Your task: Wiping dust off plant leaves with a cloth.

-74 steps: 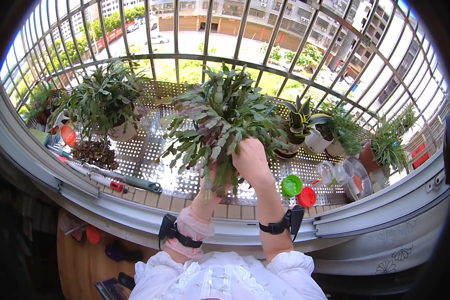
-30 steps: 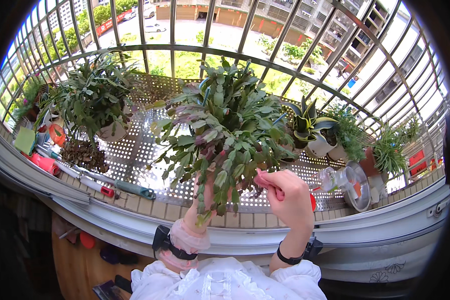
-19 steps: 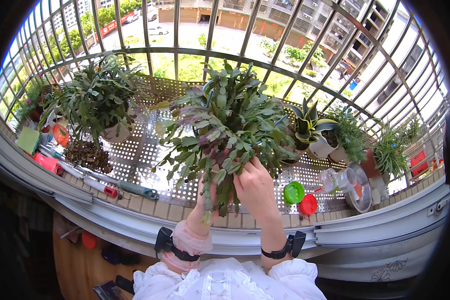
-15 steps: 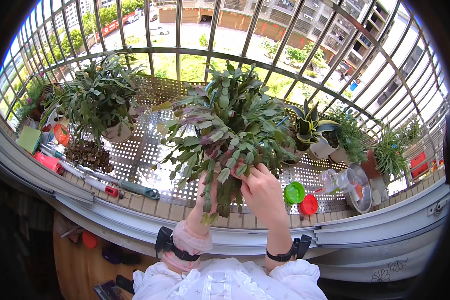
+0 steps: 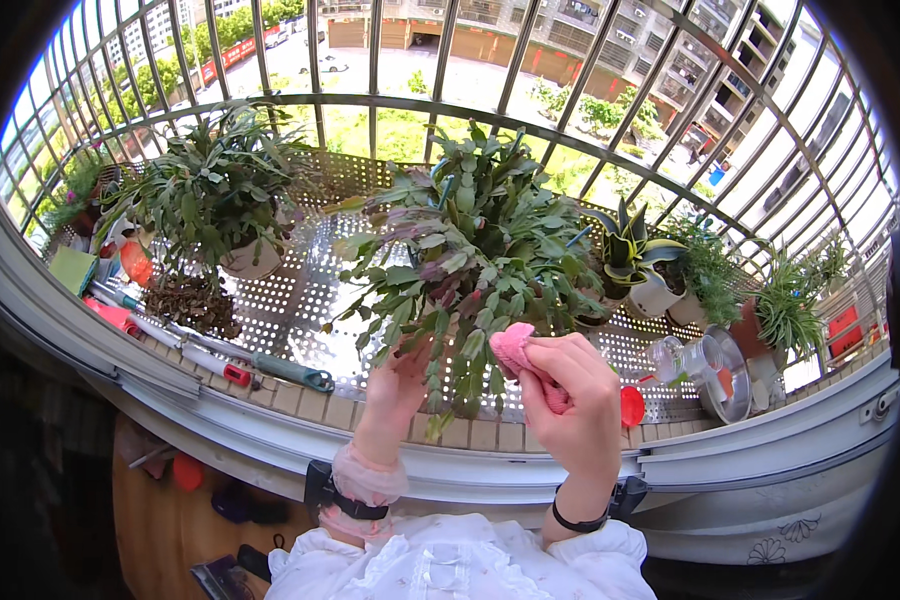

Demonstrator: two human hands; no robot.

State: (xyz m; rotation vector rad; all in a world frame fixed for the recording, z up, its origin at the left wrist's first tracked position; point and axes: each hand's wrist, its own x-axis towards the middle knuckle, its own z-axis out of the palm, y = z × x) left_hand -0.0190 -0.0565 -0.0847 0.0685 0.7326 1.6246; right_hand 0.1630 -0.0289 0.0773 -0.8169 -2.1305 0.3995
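Note:
A large potted plant with drooping, flat segmented stems point(image 5: 480, 240), green with some purplish leaves, stands in front of me. My left hand point(image 5: 402, 370) reaches in under its near side. Leaves hide most of those fingers, so their grip does not show. Just right of the hanging stems, my right hand point(image 5: 582, 395) pinches a crumpled pink cloth point(image 5: 513, 347). The cloth is apart from my left hand and close beside the nearest leaves. The plant's pot is hidden by foliage.
A similar potted plant point(image 5: 210, 190) stands left, beside dried brown clippings point(image 5: 190, 303). Long-handled tools point(image 5: 290, 371) lie along the ledge. To the right are a striped-leaf plant point(image 5: 625, 245), a red lid point(image 5: 632, 406), a clear jar point(image 5: 685, 357) and a metal bowl point(image 5: 732, 375). Metal bars point(image 5: 430, 103) enclose the far side.
My right hand has drawn back from the leaves toward the right and nearer me, bringing the pink cloth into full view. It now covers the green lid. My left hand has shifted slightly left.

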